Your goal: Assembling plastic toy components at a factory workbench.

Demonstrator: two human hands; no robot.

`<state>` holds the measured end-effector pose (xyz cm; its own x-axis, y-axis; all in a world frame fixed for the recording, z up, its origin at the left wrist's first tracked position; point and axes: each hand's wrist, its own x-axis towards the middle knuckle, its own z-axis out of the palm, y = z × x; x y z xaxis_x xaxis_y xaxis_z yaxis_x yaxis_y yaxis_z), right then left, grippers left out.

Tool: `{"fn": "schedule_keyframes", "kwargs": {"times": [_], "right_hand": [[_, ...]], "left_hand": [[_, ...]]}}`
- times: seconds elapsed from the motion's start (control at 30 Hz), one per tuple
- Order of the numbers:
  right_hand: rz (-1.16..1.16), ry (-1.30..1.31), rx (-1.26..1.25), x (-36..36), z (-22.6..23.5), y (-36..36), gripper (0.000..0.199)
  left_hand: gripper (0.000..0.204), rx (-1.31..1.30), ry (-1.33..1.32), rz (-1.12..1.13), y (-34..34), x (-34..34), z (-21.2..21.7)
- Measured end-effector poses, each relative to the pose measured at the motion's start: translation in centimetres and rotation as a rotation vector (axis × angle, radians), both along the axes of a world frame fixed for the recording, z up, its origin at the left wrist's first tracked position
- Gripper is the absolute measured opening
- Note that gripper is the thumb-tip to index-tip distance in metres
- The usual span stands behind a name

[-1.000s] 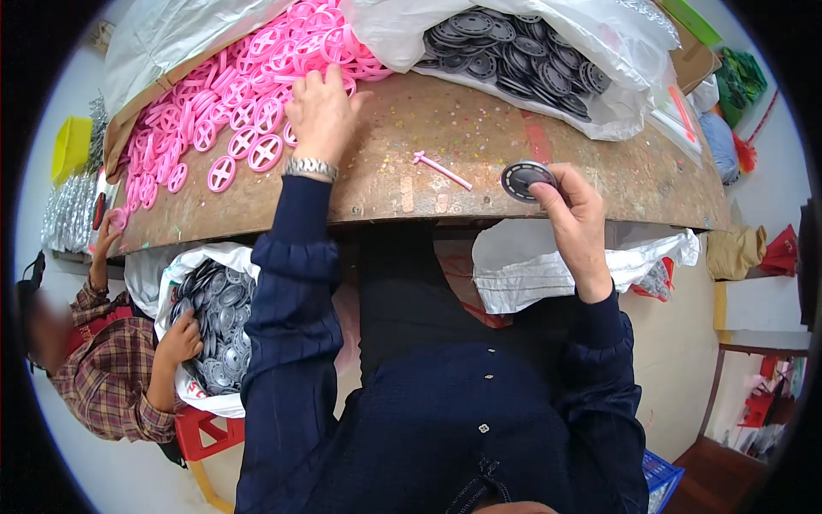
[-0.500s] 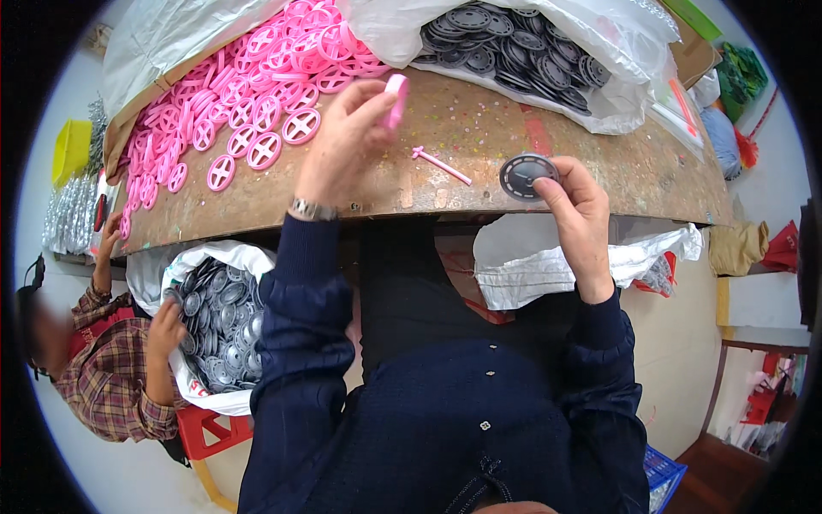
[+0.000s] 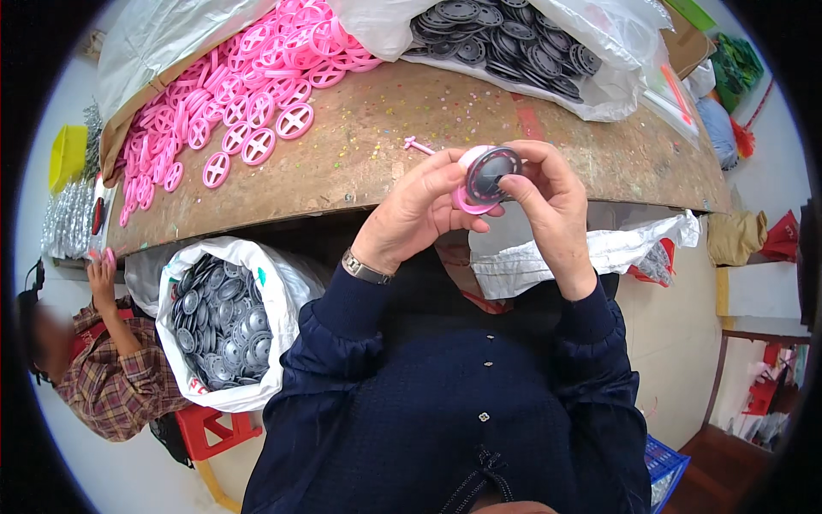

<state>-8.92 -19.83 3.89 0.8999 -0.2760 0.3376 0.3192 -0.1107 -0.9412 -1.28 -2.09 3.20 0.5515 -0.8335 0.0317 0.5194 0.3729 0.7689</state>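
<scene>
Both my hands meet above the near edge of the table. My left hand [image 3: 424,195] is closed round a pink plastic ring [image 3: 470,204]. Against the ring's face, my right hand [image 3: 550,190] holds a dark grey slotted disc [image 3: 491,177], its thumb on the disc's middle. The disc covers most of the ring, so whether the two are joined cannot be seen. Just beyond my left fingers lies a thin pink stick [image 3: 418,146], partly hidden. A heap of pink rings [image 3: 257,77] with crossed spokes spreads at the far left. Dark grey discs [image 3: 514,43] pile up in a white bag at the back.
A white sack [image 3: 282,377] full of grey discs stands left of my lap, near a red stool [image 3: 210,433]. A co-worker in a plaid shirt [image 3: 120,377] sits at far left. Another white sack [image 3: 539,270] hangs below the table edge [image 3: 342,208] at right.
My left hand has brought the pink ring right and nearer, against the disc in my right hand, which moved slightly left. The co-worker's hand has left the sack of discs.
</scene>
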Motion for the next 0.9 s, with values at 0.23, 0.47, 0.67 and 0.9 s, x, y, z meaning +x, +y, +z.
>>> {"fn": "schedule_keyframes", "kwargs": {"times": [0.23,0.47,0.67,0.9], "right_hand": [[0.139,0.169,0.024,-0.3,1.3,-0.3,0.028],[0.165,0.193,0.058,-0.4,0.9,-1.0,0.025],[0.107,0.205,0.005,-0.9,1.0,-0.6,0.022],[-0.033,0.163,-0.148,-1.6,-0.1,0.1,0.016]], "left_hand": [[0.044,0.074,-0.042,0.049,0.1,-0.7,0.4],[0.038,0.215,-0.384,0.218,-0.3,-1.8,0.5],[0.031,0.403,-0.734,0.349,-0.3,-2.3,1.0],[0.016,0.363,-0.943,0.694,-1.9,-3.0,0.1]]}}
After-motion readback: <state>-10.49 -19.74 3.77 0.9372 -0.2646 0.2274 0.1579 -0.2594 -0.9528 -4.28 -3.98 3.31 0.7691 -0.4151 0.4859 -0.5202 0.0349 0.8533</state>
